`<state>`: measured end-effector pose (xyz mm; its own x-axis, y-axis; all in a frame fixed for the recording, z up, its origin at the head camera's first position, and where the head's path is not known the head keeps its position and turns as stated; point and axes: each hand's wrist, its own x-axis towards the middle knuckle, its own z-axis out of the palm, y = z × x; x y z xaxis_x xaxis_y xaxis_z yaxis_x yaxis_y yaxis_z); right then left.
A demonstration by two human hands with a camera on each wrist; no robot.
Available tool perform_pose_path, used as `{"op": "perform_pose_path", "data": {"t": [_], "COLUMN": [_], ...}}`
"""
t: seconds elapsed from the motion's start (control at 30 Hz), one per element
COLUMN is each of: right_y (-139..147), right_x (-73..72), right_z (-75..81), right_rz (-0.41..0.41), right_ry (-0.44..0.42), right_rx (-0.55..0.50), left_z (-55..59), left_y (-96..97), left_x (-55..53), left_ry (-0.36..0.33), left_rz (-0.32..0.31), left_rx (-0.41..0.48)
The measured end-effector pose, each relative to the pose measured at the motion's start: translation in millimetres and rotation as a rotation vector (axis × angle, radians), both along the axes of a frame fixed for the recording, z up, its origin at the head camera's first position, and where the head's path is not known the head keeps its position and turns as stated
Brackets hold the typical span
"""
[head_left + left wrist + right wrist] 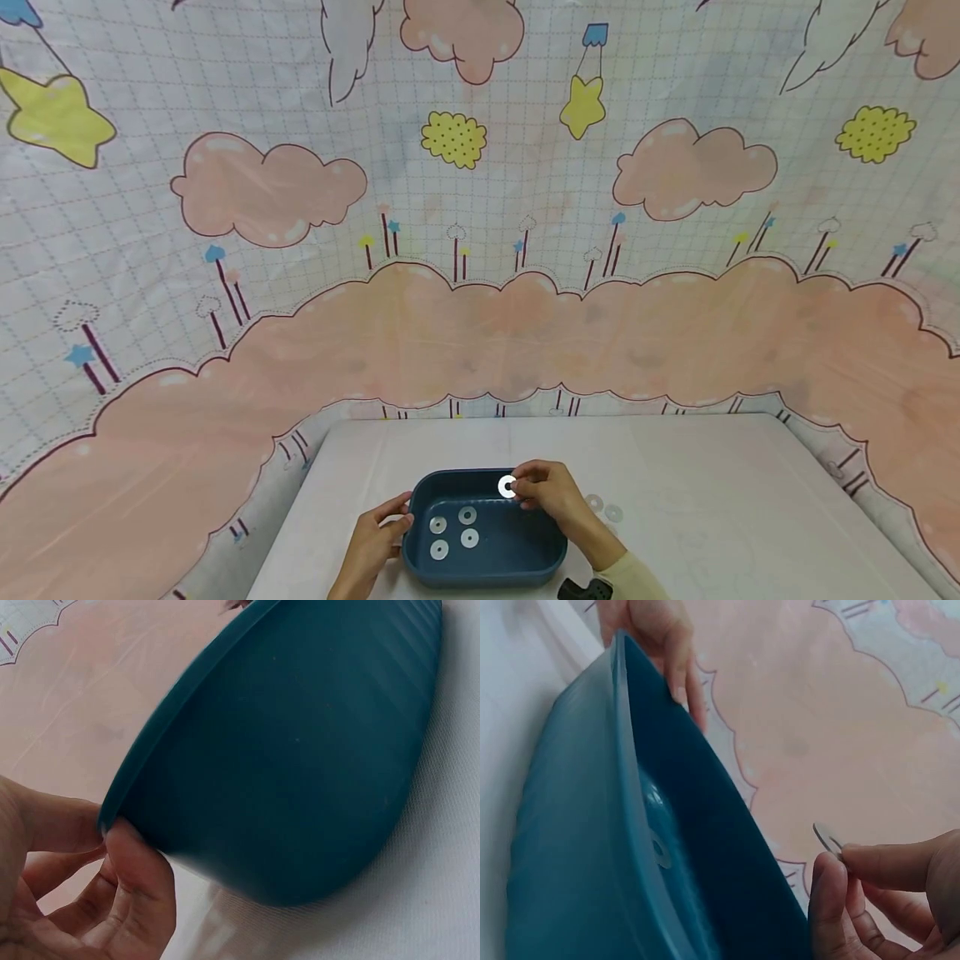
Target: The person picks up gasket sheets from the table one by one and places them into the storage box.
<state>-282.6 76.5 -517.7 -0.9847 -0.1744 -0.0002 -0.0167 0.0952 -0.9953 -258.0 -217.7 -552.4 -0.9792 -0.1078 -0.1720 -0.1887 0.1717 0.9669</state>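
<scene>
A dark blue rectangular tray (pixel 517 546) with rounded corners stands near the front of the white table. My left hand (pixel 372 533) pinches its left rim between thumb and fingers, as the left wrist view shows up close with the hand (pixel 97 892) at the tray wall (pixel 277 765). Over the tray's far right part, my right hand (pixel 551 496) pinches a flat metal washer (pixel 507 487) by its edge. In the right wrist view this washer (pixel 826 837) is seen nearly edge-on between thumb and fingertips. Several similar washers (pixel 438 525) lie flat on the left half of the tray floor.
To the right of the tray, a few more washers (pixel 613 513) lie on the white table (pixel 712 500), partly behind my right forearm. A dark band (pixel 585 590) is around the right wrist. Behind the table hangs a patterned cloth (pixel 525 342) with clouds and stars.
</scene>
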Motion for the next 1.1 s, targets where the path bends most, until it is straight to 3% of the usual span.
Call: {"op": "perform_pose_path", "data": {"t": [0.6, 1.1], "right_y": [-20, -25], "right_x": [-8.7, -9.6], "right_z": [-12.1, -27.6], "right_rz": [0.016, -0.002], "right_ry": [-0.084, -0.118], "right_rx": [0.017, 0.111], "left_z": [3.9, 2.4], "left_y": [1.5, 3.0], "left_x": [-1.6, 5.2], "left_ry": [-0.005, 0.001], "left_rz": [0.003, 0.006], "left_rx": [-0.009, 0.006]}}
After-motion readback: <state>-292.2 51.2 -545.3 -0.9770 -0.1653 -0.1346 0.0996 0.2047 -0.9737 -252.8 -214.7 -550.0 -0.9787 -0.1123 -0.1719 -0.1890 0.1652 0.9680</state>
